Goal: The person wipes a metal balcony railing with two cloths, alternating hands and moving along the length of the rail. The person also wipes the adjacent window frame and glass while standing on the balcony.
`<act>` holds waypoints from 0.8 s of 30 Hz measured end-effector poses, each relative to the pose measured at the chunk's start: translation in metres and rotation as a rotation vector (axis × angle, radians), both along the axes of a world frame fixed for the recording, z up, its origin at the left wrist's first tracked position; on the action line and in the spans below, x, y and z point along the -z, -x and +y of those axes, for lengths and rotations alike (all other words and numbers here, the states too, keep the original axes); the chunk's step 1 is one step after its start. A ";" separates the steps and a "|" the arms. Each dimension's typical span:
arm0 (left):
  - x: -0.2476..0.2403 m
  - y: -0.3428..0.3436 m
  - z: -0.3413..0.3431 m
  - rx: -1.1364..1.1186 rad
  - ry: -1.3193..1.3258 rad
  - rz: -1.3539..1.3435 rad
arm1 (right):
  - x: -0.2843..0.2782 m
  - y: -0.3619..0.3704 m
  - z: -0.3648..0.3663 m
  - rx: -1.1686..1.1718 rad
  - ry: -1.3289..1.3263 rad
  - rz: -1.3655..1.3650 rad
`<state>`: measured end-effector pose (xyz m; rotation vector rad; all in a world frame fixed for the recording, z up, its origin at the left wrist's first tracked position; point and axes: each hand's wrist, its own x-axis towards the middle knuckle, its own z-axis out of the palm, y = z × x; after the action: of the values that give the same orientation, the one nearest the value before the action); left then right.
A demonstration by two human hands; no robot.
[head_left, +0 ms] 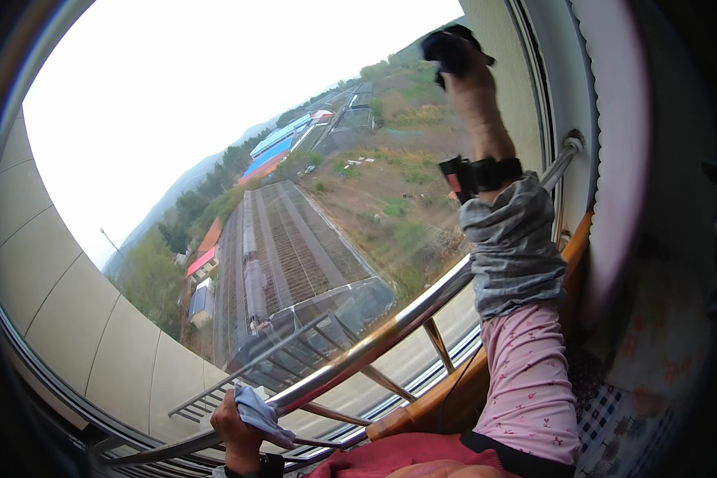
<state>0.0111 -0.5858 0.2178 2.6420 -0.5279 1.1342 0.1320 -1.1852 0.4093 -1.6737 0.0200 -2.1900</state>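
At the lower left, my left hand (237,430) is closed around a light blue-grey cloth (261,414) and rests at the metal handrail (422,307). My right arm reaches far up along the right side of the window opening. At its end, my right hand (474,73) is closed on a black, soft-looking bundle (448,51), blurred, so its kind does not show clearly. The bundle is seen against the outdoor view, near the beige wall edge; whether it touches glass I cannot tell. A black strap with a small device (458,177) circles my right wrist.
The handrail runs diagonally across the window, with metal bars (438,346) beneath it. A wooden sill (446,390) lies below. The window frame (538,72) and a pale curtain (621,159) stand at the right. Far below outside are long dark-roofed structures (295,239) and fields.
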 end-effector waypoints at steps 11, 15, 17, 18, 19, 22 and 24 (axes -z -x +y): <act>0.006 -0.003 0.014 0.021 -0.065 0.003 | -0.042 -0.020 -0.028 0.003 -0.048 -0.029; 0.005 -0.002 0.008 0.026 -0.004 0.019 | 0.032 -0.037 -0.131 0.155 -0.334 0.035; 0.001 -0.001 0.004 0.019 -0.024 0.047 | 0.076 -0.042 -0.167 -0.019 -0.523 0.070; -0.001 -0.001 0.002 0.030 -0.040 0.047 | 0.097 -0.045 -0.182 -0.098 -0.593 0.101; -0.004 -0.001 0.000 0.027 -0.046 0.055 | 0.116 -0.048 -0.196 -0.259 -0.688 0.102; -0.006 0.000 -0.007 0.074 0.022 -0.045 | 0.162 -0.055 -0.228 -0.481 -0.885 0.164; -0.007 0.001 -0.009 0.025 0.015 0.013 | 0.183 -0.052 -0.235 -0.731 -0.841 0.148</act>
<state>0.0101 -0.5952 0.2244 2.6211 -0.5471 1.1081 0.1837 -1.4207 0.2267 -1.0942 0.2788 -1.2372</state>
